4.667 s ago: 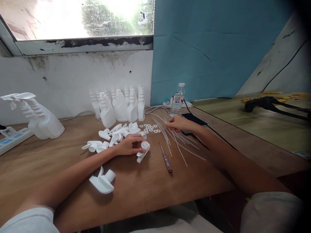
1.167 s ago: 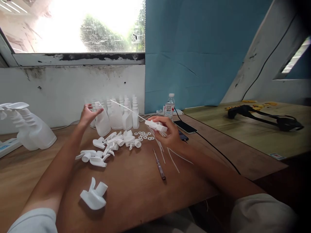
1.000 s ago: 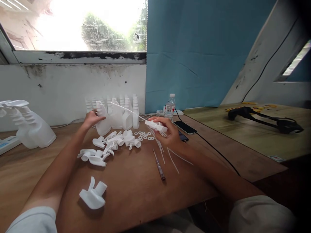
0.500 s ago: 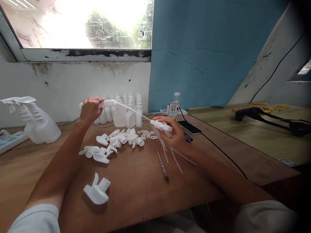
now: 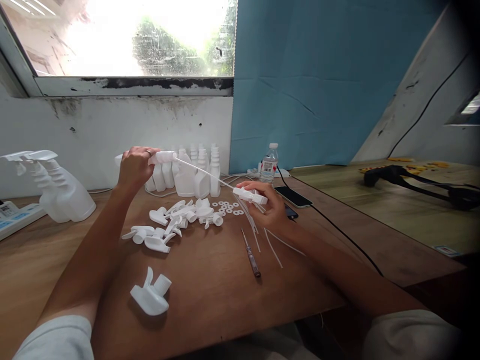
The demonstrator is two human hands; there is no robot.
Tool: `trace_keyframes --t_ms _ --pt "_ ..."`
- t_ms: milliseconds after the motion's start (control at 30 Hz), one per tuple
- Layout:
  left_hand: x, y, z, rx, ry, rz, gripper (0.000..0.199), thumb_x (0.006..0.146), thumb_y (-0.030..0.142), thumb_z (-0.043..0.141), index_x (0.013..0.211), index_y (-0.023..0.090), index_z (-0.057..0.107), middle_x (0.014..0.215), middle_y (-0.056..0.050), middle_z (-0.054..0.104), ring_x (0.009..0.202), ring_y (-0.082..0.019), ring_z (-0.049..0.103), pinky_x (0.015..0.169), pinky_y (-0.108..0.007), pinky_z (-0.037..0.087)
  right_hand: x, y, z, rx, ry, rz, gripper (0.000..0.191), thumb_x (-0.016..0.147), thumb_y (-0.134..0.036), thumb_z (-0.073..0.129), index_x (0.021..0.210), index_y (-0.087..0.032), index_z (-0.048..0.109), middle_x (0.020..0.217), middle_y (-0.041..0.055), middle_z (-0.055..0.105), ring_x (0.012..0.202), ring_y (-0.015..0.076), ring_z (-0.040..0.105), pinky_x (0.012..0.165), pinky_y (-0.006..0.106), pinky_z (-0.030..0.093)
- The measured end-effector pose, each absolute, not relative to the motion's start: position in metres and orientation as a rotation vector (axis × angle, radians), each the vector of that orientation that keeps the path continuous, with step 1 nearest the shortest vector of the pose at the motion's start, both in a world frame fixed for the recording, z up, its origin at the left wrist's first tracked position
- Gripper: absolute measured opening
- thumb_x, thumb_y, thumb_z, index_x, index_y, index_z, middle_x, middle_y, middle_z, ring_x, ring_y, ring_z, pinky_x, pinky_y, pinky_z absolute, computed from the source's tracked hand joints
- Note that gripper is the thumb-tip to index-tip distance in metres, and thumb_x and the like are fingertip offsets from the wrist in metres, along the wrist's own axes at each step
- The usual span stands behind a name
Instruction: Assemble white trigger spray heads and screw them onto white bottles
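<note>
My left hand (image 5: 135, 167), a ring on one finger, is closed round a white trigger spray head (image 5: 165, 157), raised before the bottles at the wall. A thin white tube (image 5: 202, 170) slants from the head's right end down to my right hand (image 5: 270, 206). There my fingers are closed on a small white plastic part (image 5: 249, 195), which meets the tube's lower end; its exact kind is unclear. Loose tubes (image 5: 273, 248) lie under and beside that hand. Several spray heads (image 5: 183, 216) are heaped between my arms, and a single spray head (image 5: 153, 293) lies nearer me.
White rings (image 5: 227, 207) and a screwdriver (image 5: 251, 255) lie mid-table. White bottles (image 5: 185, 175) line the wall. Two bottles with spray heads (image 5: 67, 192) stand left by a power strip (image 5: 18, 220). A water bottle (image 5: 269, 162) and a phone (image 5: 293, 196) are behind my right hand.
My left hand has moved a little left and up with the spray head. The tube slopes across the same gap, and my right hand has hardly moved.
</note>
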State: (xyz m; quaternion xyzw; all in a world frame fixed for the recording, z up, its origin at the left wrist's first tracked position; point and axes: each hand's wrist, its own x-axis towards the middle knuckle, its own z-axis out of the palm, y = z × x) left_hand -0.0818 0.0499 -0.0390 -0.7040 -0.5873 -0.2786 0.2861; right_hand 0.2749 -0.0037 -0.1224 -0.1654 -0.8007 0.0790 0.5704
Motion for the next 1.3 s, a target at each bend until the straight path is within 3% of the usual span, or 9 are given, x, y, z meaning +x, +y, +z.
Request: trace_keyframes --t_ms 200,400,533,667,800,967,1133,1300 --pt "-0.073 0.038 -0.030 -2.098 -1.452 -0.603 0.041 0.084 0.018 0.048 0.123 0.026 0.062 0.124 -0.004 0.063 0.121 -0.028 0.049 0.100 -0.040 0.034 0.271 -0.006 -0.117 -0.368 -1.851 0.307 0.034 0.082 -0.016 0.060 0.114 -0.023 0.049 0.119 0.0116 0.060 0.113 0.0253 0.058 0.091 0.044 0.050" --pt "-0.066 0.009 -0.012 -2.178 -1.616 -0.358 0.049 0.078 0.030 0.063 0.126 0.032 0.060 0.113 -0.003 0.067 0.101 -0.028 0.061 0.084 -0.033 0.044 0.266 -0.004 -0.091 -0.355 -1.728 0.461 0.022 0.081 -0.018 0.067 0.101 -0.023 0.059 0.114 0.0062 0.061 0.108 0.0218 0.059 0.084 0.036 0.053" --pt "-0.073 -0.003 -0.006 -2.214 -1.672 -0.295 0.053 0.074 0.032 0.067 0.126 0.035 0.060 0.109 -0.003 0.069 0.095 -0.029 0.062 0.083 -0.035 0.043 0.266 0.000 -0.058 -0.268 -1.617 0.619 0.024 0.079 -0.028 0.070 0.101 -0.024 0.062 0.101 0.0026 0.061 0.075 0.0132 0.061 0.058 0.027 0.052" --pt "-0.072 -0.008 -0.005 -2.279 -1.640 -0.368 0.052 0.072 0.029 0.070 0.123 0.037 0.062 0.109 -0.002 0.069 0.094 -0.029 0.062 0.082 -0.034 0.042 0.262 -0.004 -0.024 -0.121 -1.546 0.771 0.020 0.079 -0.030 0.069 0.095 -0.019 0.065 0.092 0.0021 0.060 0.058 0.0084 0.055 0.049 0.026 0.045" --pt "-0.057 -0.013 -0.006 -2.489 -1.517 -0.448 0.046 0.072 0.033 0.070 0.118 0.036 0.065 0.104 0.001 0.070 0.087 -0.025 0.061 0.074 -0.031 0.041 0.249 -0.006 -0.013 -0.126 -1.528 0.749 0.024 0.076 -0.034 0.073 0.095 -0.021 0.065 0.093 0.0009 0.060 0.059 0.0075 0.054 0.051 0.025 0.044" --pt "-0.030 -0.027 -0.006 -2.891 -1.411 -0.453 0.037 0.069 0.047 0.072 0.098 0.023 0.069 0.084 0.000 0.067 0.076 -0.019 0.059 0.070 -0.028 0.043 0.230 -0.006 -0.025 -0.215 -1.642 0.753 0.029 0.076 -0.037 0.074 0.097 -0.021 0.064 0.092 0.0002 0.061 0.071 0.0105 0.057 0.058 0.024 0.051" --pt "-0.004 -0.038 -0.010 -3.080 -1.441 -0.251 0.046 0.065 0.051 0.074 0.099 0.021 0.063 0.087 -0.001 0.066 0.078 -0.019 0.060 0.068 -0.027 0.045 0.220 -0.014 -0.036 -0.358 -1.882 0.863 0.030 0.075 -0.039 0.075 0.092 -0.016 0.067 0.086 0.0023 0.064 0.084 0.0159 0.061 0.073 0.031 0.055" --pt "0.012 -0.026 -0.029 -3.077 -1.622 -0.073 0.061 0.058 0.061 0.076 0.093 0.016 0.058 0.088 -0.007 0.065 0.077 -0.022 0.061 0.060 -0.028 0.046 0.213 -0.009 -0.050 -0.345 -1.891 1.103 0.031 0.076 -0.038 0.074 0.092 -0.013 0.065 0.086 0.0049 0.066 0.079 0.0167 0.063 0.072 0.032 0.054"
